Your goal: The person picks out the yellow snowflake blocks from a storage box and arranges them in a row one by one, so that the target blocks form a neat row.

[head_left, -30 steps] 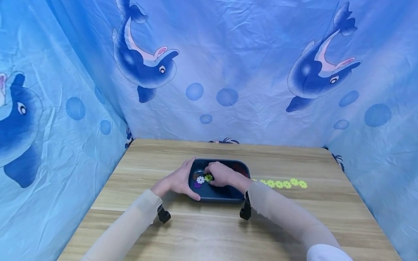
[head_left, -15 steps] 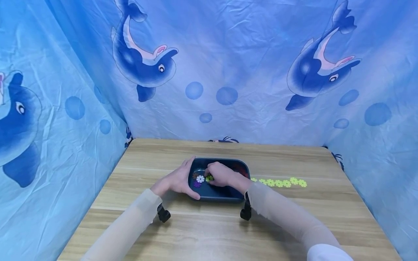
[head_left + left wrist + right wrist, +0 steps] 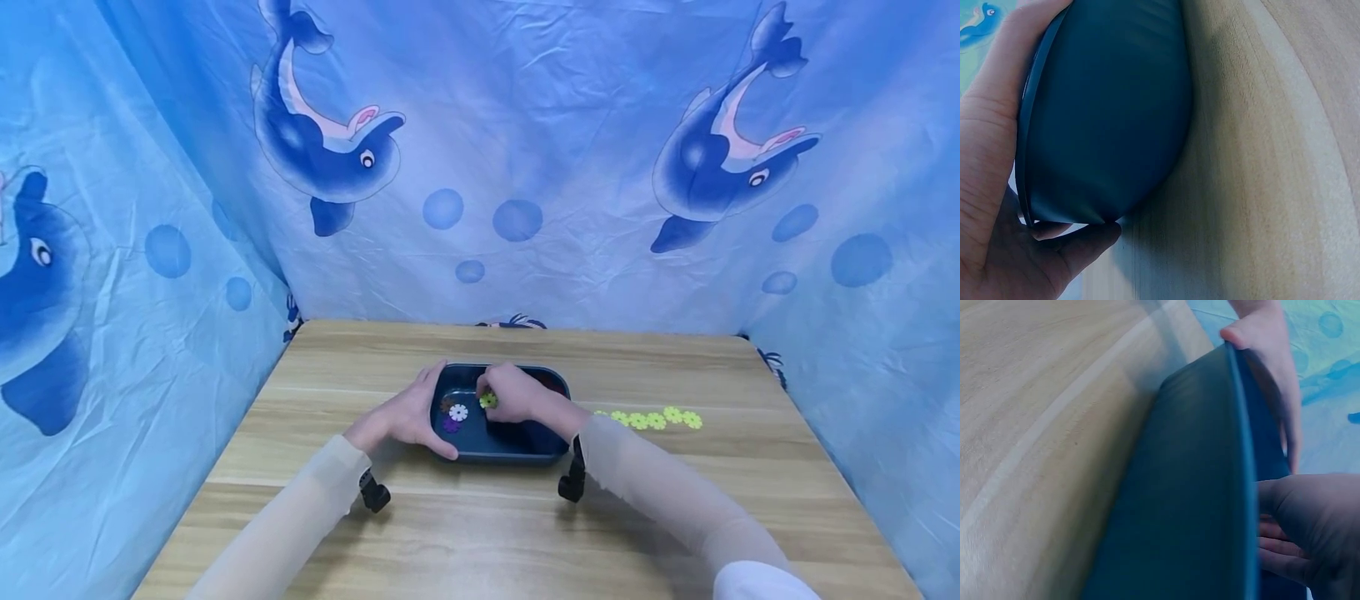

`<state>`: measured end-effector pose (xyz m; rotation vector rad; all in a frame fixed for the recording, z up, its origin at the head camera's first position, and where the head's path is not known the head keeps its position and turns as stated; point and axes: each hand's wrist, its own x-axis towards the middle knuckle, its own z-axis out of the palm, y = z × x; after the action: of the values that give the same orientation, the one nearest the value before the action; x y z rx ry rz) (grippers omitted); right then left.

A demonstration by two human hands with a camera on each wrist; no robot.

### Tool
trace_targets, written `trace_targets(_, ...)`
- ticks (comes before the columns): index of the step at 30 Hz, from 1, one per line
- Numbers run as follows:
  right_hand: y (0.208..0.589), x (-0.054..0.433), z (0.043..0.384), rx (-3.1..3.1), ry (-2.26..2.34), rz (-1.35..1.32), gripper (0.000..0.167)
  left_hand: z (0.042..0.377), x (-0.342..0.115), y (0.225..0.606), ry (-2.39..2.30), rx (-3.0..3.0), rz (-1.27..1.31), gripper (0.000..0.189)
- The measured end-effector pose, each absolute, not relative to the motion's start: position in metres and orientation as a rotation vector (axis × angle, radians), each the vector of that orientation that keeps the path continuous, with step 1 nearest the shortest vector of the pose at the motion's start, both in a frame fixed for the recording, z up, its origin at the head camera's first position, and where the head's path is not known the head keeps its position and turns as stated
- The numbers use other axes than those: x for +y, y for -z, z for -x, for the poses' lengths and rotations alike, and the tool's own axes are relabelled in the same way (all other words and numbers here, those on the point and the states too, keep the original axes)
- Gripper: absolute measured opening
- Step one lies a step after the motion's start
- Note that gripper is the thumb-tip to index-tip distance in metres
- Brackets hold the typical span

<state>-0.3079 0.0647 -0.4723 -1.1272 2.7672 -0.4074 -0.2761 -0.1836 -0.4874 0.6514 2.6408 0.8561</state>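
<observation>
A dark blue rectangular plastic basin (image 3: 510, 457) stands on the table. My left hand (image 3: 408, 414) holds its left end, thumb at the near corner and fingers at the far side; the left wrist view shows this hand (image 3: 1029, 250) against the basin's outer wall (image 3: 1110, 112). Inside the basin, my right hand (image 3: 513, 396) pinches a yellow-green flower-shaped disc (image 3: 488, 401). In the right wrist view the rim partly hides its fingers (image 3: 1285, 500). Left of it lie a white disc (image 3: 458, 412), a purple disc (image 3: 452, 425) and a brown disc (image 3: 446, 405).
A row of several yellow-green discs (image 3: 656, 422) lies on the wooden table (image 3: 480, 533), right of the basin and partly behind the right forearm. Something reddish (image 3: 553, 383) shows at the basin's far right corner. Blue dolphin-printed curtains (image 3: 480, 167) surround the table.
My right hand has moved slightly up and to the right, taking the yellow-green disc away from the white one. The left hand stays on the basin.
</observation>
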Motion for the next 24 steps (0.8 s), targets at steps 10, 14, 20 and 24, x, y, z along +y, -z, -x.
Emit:
trace_targets(10,0.454,0.088,0.305,2.81,0.542,1.114,0.026,0.276,-0.184,0.488,-0.854,2.658,-0.673,0.161)
trace_targets(14,0.447,0.096,0.305,2.846,0.534,1.166,0.024,0.276,-0.184,0.489,-0.856,2.665,-0.678,0.161)
trace_targets(20,0.434,0.111,0.305,2.893,0.523,1.141,0.021,0.275,-0.184,0.489,-0.844,2.667,-0.676,0.163)
trace_targets(24,0.428,0.122,0.305,2.923,0.504,1.061,0.023,0.275,-0.185,0.487,-0.833,2.672,-0.665,0.164)
